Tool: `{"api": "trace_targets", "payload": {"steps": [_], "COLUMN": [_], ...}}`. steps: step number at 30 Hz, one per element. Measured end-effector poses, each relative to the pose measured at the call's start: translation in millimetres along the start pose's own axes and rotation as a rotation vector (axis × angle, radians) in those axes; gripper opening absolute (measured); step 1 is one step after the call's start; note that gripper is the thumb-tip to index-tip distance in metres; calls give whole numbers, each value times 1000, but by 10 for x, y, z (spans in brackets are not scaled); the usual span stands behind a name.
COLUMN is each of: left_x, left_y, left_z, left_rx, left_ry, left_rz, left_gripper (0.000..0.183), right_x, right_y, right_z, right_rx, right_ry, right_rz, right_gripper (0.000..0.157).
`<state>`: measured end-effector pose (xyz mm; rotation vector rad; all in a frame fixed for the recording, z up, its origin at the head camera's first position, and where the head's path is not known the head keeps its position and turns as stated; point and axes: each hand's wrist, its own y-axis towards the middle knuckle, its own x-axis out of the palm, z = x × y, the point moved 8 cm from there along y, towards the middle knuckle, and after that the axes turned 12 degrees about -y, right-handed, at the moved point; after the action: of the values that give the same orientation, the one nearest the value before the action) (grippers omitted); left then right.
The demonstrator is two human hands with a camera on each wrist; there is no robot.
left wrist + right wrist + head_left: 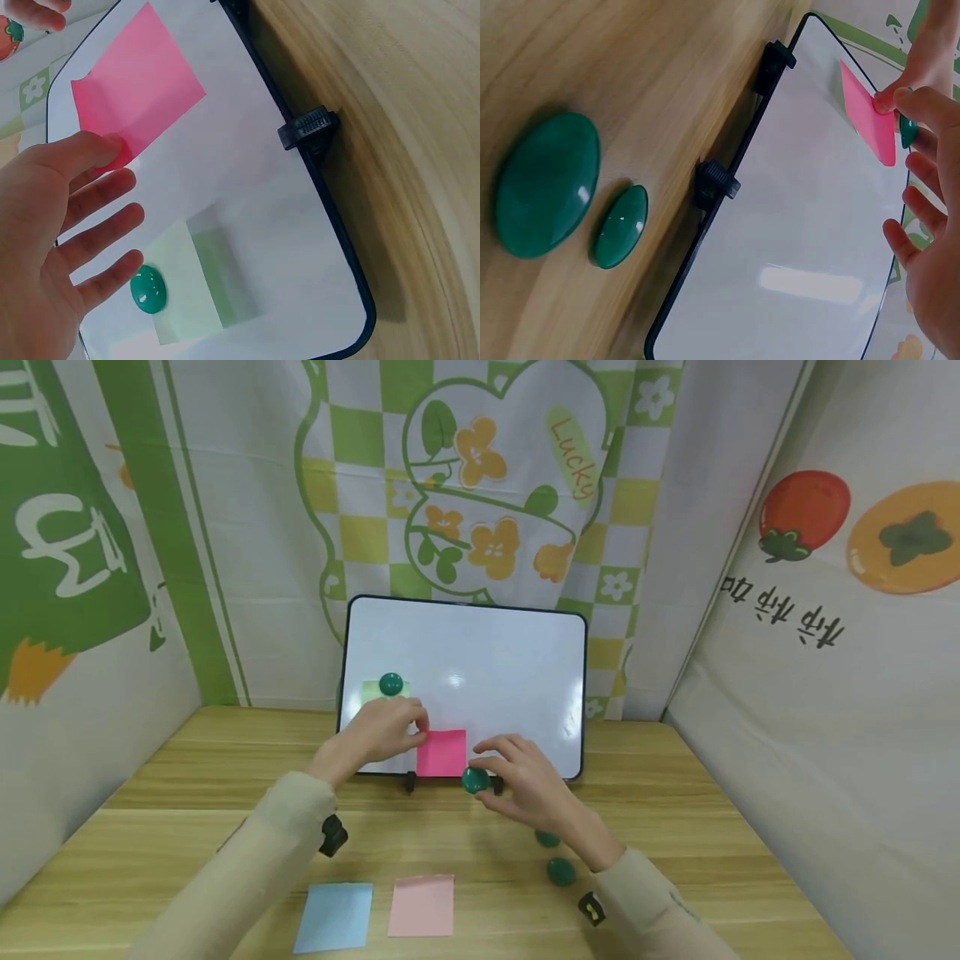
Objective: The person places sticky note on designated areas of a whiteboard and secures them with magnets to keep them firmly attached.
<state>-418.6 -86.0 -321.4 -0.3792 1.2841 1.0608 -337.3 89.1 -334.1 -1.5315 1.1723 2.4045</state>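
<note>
My left hand (378,729) pinches the upper left corner of a bright pink sticky note (442,754) in front of the whiteboard (517,668). In the left wrist view, thumb and forefinger grip the note's corner while the other fingers extend apart. Just right of this note, my right hand (531,783) holds a round green magnet (475,780) between thumb and fingers. A light green note (187,285) hangs at the board's left side, with another green magnet (391,684) on its top edge, partly behind my left hand in the head view.
Two more green magnets (561,872) lie on the wooden table near my right forearm. A blue note (333,917) and a pale pink note (422,906) lie at the front. Black stand clips (714,184) hold the board's lower edge. Printed curtains surround the table.
</note>
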Motion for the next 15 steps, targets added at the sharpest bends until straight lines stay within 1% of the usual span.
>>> {"api": "trace_targets", "payload": {"steps": [5,9,15], "left_x": [-106,-197,-275], "left_y": [32,55,98], "left_z": [17,37,55], "left_rx": [49,70,67], "left_ry": [42,47,42], "left_rz": [86,148,180], "left_gripper": [8,9,9], "right_x": [-21,-33,-50], "right_y": [71,120,205], "right_z": [36,63,94], "right_rx": [33,55,67], "right_ry": [-23,-23,-29], "right_rz": [16,31,89], "right_gripper": [39,38,39]}}
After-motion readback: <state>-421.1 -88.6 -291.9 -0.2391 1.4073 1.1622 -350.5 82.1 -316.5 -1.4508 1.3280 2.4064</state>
